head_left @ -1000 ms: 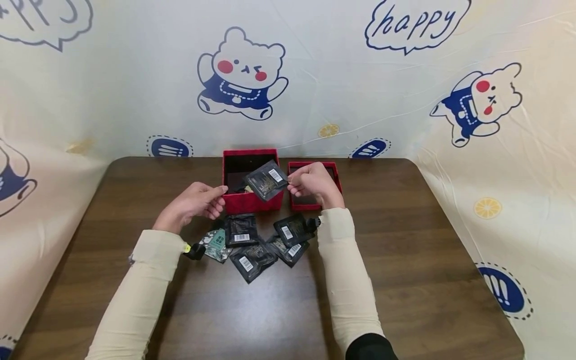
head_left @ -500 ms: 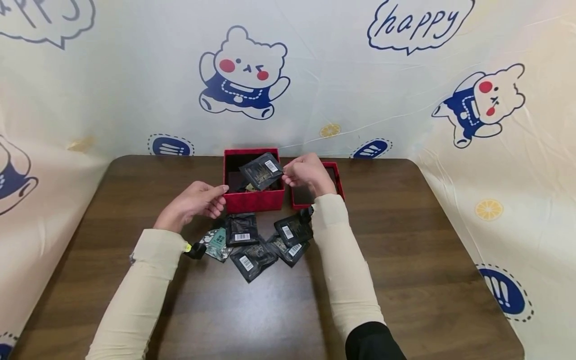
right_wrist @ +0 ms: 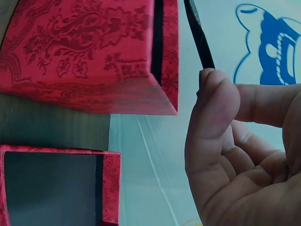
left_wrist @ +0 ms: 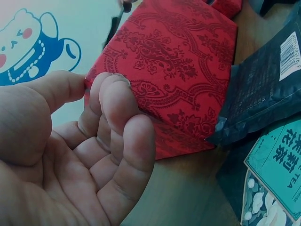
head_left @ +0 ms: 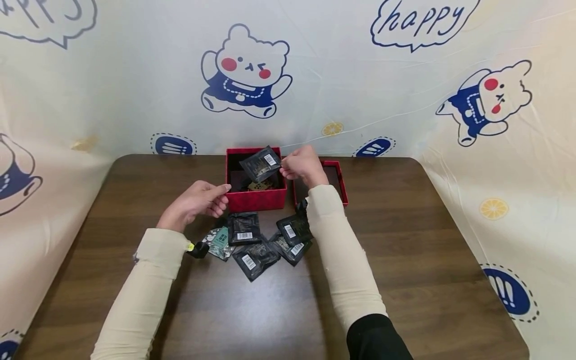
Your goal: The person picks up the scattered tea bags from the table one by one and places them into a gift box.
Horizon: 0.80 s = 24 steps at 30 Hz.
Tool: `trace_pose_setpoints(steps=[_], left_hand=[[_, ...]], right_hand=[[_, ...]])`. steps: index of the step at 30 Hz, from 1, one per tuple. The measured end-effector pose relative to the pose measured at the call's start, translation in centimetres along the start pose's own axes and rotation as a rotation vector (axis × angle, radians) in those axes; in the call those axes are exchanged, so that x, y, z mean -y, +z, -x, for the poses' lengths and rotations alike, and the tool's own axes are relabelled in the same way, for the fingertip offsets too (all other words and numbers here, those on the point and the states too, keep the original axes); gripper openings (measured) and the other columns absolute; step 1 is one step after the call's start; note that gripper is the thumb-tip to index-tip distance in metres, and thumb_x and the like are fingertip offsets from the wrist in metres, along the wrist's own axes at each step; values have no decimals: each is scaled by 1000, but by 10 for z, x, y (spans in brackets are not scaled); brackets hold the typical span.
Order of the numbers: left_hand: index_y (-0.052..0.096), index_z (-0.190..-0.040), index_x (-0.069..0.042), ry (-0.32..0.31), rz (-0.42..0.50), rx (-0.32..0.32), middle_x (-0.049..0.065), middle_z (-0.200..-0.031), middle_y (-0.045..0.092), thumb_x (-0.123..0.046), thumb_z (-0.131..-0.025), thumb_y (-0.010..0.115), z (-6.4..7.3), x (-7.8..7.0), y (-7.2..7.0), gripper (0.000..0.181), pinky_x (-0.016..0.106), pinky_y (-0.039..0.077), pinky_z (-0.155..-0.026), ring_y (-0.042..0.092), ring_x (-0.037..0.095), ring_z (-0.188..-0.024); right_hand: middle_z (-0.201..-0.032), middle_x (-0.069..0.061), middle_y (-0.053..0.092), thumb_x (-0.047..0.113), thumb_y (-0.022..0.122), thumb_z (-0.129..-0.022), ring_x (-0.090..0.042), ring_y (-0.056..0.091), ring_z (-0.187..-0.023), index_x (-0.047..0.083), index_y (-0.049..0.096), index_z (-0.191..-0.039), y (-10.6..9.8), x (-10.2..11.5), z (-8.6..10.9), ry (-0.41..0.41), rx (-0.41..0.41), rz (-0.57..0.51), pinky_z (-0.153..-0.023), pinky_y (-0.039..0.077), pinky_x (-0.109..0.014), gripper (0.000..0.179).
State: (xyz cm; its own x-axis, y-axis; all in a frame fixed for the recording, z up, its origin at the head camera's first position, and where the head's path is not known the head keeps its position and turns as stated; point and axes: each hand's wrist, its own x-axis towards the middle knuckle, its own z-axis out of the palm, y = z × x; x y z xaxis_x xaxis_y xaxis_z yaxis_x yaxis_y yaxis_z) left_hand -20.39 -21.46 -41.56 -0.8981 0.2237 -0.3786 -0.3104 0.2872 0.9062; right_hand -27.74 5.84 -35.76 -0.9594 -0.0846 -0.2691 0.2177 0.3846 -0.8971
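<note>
My right hand (head_left: 304,165) pinches the edge of a black tea sachet (head_left: 261,164) with a white barcode label, holding it over the open red box (head_left: 256,201). In the right wrist view that sachet (right_wrist: 200,35) shows edge-on between thumb and finger, above the box rim. My left hand (head_left: 198,201) grips the front left corner of the box, thumb at the rim and curled fingers against its patterned side (left_wrist: 174,66). Something gold and black (head_left: 260,186) lies inside the box; the rest of its contents is partly hidden by the sachet.
Several black sachets (head_left: 255,260) and one green tea sachet (head_left: 219,241) lie in front of the box on the wooden table (head_left: 405,240). The red lid (head_left: 344,186) rests inside up, right of the box. A printed cloth (head_left: 333,90) hangs behind.
My right hand has moved left and away from me, carrying the black sachet further over the box. My left hand stays at the box corner.
</note>
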Motion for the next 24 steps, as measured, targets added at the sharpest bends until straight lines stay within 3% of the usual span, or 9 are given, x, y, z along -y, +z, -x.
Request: trace_pose_setpoints(steps=[4, 7, 11, 14, 20, 24], left_hand=[[62, -97, 15, -7, 0, -4, 14, -75, 65, -35, -103, 58, 1, 0, 0, 50, 31, 59, -64, 62, 16, -59], [62, -98, 15, -12, 4, -5, 14, -75, 65, -35, -103, 59, 1, 0, 0, 50, 31, 59, -65, 62, 16, -59], [63, -96, 12, -14, 15, -2, 15, -76, 66, -34, -103, 59, 0, 0, -1, 47, 31, 59, -65, 62, 17, -59], [64, -95, 12, -14, 15, -3, 16, -77, 66, -33, -103, 59, 0, 0, 0, 46, 31, 59, -65, 62, 17, -59], [63, -97, 13, -12, 9, 1, 17, -78, 66, -36, -103, 59, 0, 0, 0, 49, 31, 59, -65, 63, 17, -60], [64, -97, 12, -10, 11, 8, 16, -79, 67, -35, -103, 58, 0, 2, -1, 48, 31, 59, -66, 63, 18, -61]], right_hand=[[-69, -13, 70, 0, 61, -92, -17, 65, -54, -6, 72, -74, 11, 1, -2, -43, -76, 126, -68, 61, -39, 22], [-61, -9, 67, 0, 56, -91, -17, 64, -50, 0, 66, -62, 18, 2, -3, -76, -126, 231, -58, 60, -34, 31], [-48, -1, 49, 4, 57, -89, -16, 45, -43, 10, 49, -51, 28, 5, -3, -105, -184, 453, -41, 43, -27, 40], [-51, -2, 39, 8, 60, -88, -18, 38, -46, 12, 45, -53, 34, 8, -2, -104, -186, 592, -40, 36, -29, 39], [-74, -8, 58, 17, 68, -91, -24, 58, -63, 8, 64, -75, 44, 13, -1, -48, -163, 676, -48, 49, -32, 20], [-81, -8, 61, 22, 71, -92, -24, 59, -70, 8, 66, -82, 49, 15, -2, -74, -164, 742, -52, 51, -34, 18]])
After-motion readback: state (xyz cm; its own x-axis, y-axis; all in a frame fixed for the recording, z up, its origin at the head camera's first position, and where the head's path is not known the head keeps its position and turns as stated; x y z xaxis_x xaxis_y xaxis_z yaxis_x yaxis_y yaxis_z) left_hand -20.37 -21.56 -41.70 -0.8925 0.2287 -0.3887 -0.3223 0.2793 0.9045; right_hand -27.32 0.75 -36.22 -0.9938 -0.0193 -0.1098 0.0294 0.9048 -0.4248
